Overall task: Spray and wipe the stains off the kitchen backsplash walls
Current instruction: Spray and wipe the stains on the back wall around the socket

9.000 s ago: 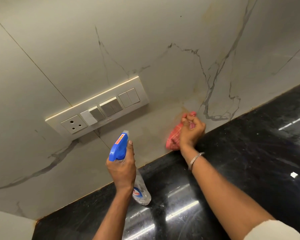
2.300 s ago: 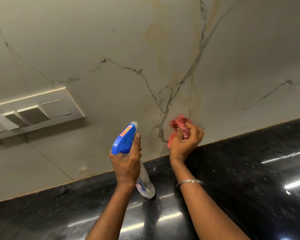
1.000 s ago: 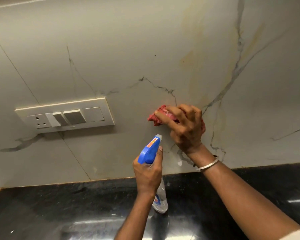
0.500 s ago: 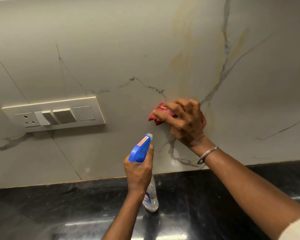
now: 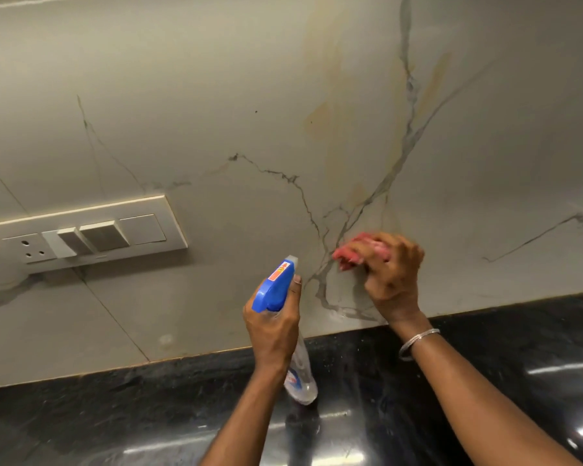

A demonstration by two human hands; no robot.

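Observation:
My left hand (image 5: 271,327) grips a clear spray bottle (image 5: 300,378) by its blue trigger head (image 5: 275,285), nozzle aimed at the wall. My right hand (image 5: 392,270) presses a crumpled red cloth (image 5: 349,252) against the pale marble-look backsplash (image 5: 216,95), low on the wall just above the counter. The hand is blurred by motion. Yellowish-brown stains (image 5: 320,119) run down the tile above the cloth, beside grey veins.
A cream switch and socket panel (image 5: 81,235) is mounted on the wall to the left. The glossy black stone counter (image 5: 485,381) runs along the bottom and meets the backsplash. A silver bangle (image 5: 416,343) circles my right wrist.
My right hand has slid the cloth down the wall toward the counter edge and to the right. The spray bottle stays held in about the same place.

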